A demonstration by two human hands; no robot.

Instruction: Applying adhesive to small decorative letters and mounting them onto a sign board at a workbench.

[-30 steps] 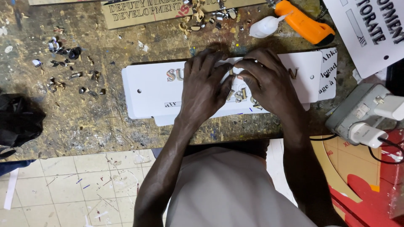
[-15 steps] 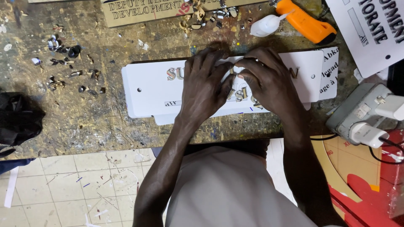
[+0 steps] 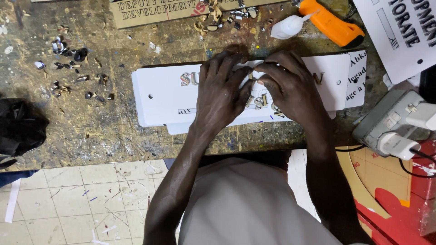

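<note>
Head view, nearest first: a pale shirt (image 3: pixel 245 204) and both forearms are seen, with tiled floor (image 3: pixel 68 204) off to the left. Next comes the scuffed bench (image 3: pixel 91 131), and lying flat on it is the white sign (image 3: pixel 159 97), with shiny raised letters (image 3: pixel 188 79) already stuck on.

The left hand (image 3: pixel 222 97) is laid on the sign, fingers curled down, fingertips pressed near the middle. The right hand (image 3: pixel 290 86) is bent in from the other side, fingertips pinched together around something small and pale right where the two hands meet. It looks like a letter or its backing, though what's actually gripped can't be told, since it's mostly hidden by the fingers.

For a step like this, the sign is probably best kept pinned by the left hand so nothing slides, and the small piece lined up with the neighbouring letters before any pressure is put on. Even pressing from the fingertips should help it seat flat.

Further back, metal scraps (image 3: pixel 68 50) are scattered at upper left, a brown lettered board (image 3: pixel 150 11) is lying at the top edge, and a glue bottle (image 3: pixel 286 28) is sitting just beside an orange cutter (image 3: pixel 334 25). A printed sheet (image 3: pixel 399 36) is seen at upper right, with a power strip (image 3: pixel 390 122) below it.
</note>
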